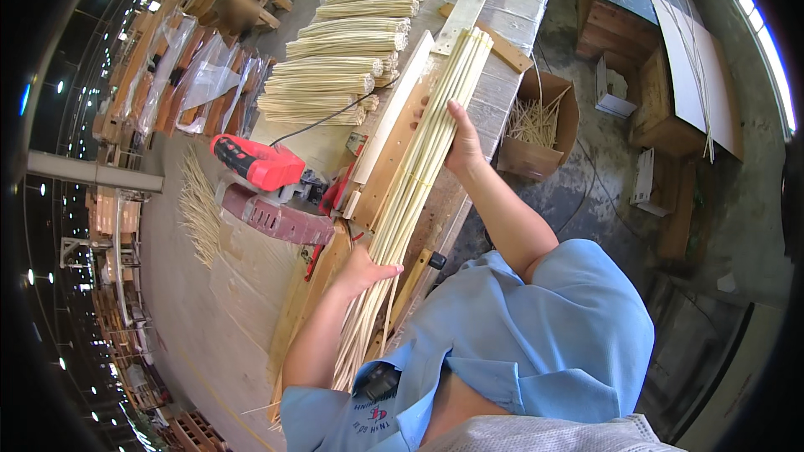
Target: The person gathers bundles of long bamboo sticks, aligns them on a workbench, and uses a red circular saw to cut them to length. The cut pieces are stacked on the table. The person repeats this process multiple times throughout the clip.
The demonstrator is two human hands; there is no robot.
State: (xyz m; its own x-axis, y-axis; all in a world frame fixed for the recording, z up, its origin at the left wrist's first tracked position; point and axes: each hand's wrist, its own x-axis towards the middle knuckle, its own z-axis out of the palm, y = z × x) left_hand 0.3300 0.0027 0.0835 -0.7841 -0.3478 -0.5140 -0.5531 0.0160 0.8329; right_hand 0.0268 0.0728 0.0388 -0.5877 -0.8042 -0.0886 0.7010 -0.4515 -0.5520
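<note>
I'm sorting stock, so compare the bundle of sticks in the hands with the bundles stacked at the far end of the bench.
The held bundle is long and lies lengthwise along the bench, gripped by the left hand and right hand. The stacked bundles are shorter, lie crosswise in a pile, and no hand touches them. Both are pale, thin sticks.

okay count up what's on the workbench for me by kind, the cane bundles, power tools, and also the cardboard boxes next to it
Long cane bundle under the left hand and right hand: 1
Stacked cut cane bundles at the far end: about 8, edges blur together
Red power saw: 1
Open cardboard box of offcuts beside the bench: 1
Total: about 11
</note>
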